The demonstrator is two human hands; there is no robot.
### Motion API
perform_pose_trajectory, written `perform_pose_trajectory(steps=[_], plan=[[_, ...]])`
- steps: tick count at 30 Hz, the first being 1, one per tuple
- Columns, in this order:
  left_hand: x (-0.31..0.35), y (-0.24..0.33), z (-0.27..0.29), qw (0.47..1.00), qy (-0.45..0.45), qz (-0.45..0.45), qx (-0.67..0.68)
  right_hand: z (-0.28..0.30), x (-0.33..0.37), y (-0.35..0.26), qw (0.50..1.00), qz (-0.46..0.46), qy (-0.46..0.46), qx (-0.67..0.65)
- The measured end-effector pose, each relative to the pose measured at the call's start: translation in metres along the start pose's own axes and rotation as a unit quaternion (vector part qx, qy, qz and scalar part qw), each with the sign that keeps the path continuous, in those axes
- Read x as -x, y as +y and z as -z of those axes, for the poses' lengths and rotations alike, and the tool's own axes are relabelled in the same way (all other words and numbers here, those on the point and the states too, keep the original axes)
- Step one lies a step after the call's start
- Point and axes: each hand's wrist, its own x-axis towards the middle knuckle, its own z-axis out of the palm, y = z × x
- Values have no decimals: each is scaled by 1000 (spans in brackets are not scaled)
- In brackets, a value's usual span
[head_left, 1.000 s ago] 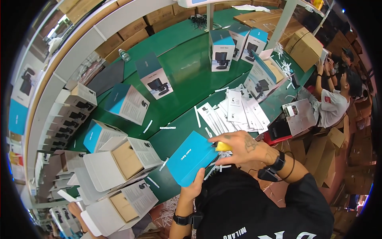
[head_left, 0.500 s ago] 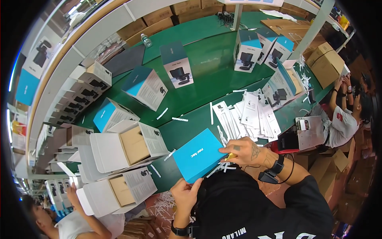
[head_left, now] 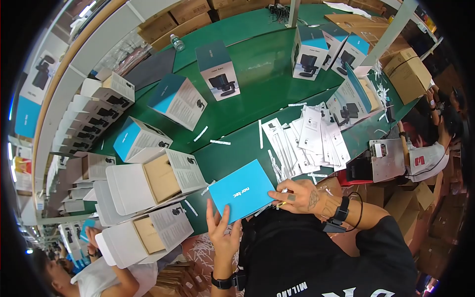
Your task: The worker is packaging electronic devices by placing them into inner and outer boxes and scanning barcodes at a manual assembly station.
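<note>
- Slanting lengthwise toward the upper right, the blue box [head_left: 241,191] is beside the green table [head_left: 260,94], underside hidden.
- Left hand [head_left: 224,236]: fingers spread, touching its edge.
- Right hand [head_left: 299,197]: fingers pinching its corner.

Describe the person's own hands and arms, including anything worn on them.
The left hand and right hand are ungloved. Each wrist wears a black strap with a boxy dark module; a thin black cable loops by the right one. Dark tattoos mark the right hand and wrist. A short black sleeve covers the right upper arm.
</note>
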Motion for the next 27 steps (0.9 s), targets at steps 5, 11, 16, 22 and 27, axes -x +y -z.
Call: perform_pose_trajectory(steps=[5,11,16,22,27], plan=[[-13,57,6,871,-107,-56,-477,-10,6,12,998,42,24,-31],[-25,16,-30,879,-166,-121,-431,-37,17,34,991,122,53,-28],[-36,14,-27,908,-148,-122,-374,-49,2,23,991,82,95,-55],[-104,28,-15,904,-150,-123,-381,-51,0,22,992,80,100,-22],[-112,14,13,880,-238,-213,-352,-40,0,14,991,101,83,-24]])
